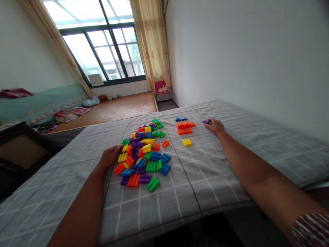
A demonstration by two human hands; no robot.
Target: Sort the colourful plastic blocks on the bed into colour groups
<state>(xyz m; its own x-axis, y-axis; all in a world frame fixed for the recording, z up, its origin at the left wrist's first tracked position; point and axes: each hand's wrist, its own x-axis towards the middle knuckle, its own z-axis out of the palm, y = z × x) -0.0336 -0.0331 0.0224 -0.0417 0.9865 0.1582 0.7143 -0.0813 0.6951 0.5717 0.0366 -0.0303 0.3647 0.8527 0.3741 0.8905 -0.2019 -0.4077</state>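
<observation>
At the left edge of a heap of coloured plastic blocks (140, 144), my left hand (111, 157) rests with its fingers stretched toward the pieces and nothing visible in its grasp. The blocks look like short tubes joined side by side, in green, blue, yellow, orange and purple. Over on the right, my right hand (215, 126) pinches a purple block (205, 122) at the cloth surface. To the left of that hand lie separate groups: blue blocks (181, 119), orange blocks (185, 127) and a yellow block (187, 142). One orange block (165, 143) sits between heap and groups.
A grey checked cloth (205, 171) covers the surface under the blocks. White wall (244, 58) runs along the right. Beyond are a wooden platform (123, 104), a pink chair (160, 85) with a soft toy, and a window. A dark cabinet (23, 154) stands at left.
</observation>
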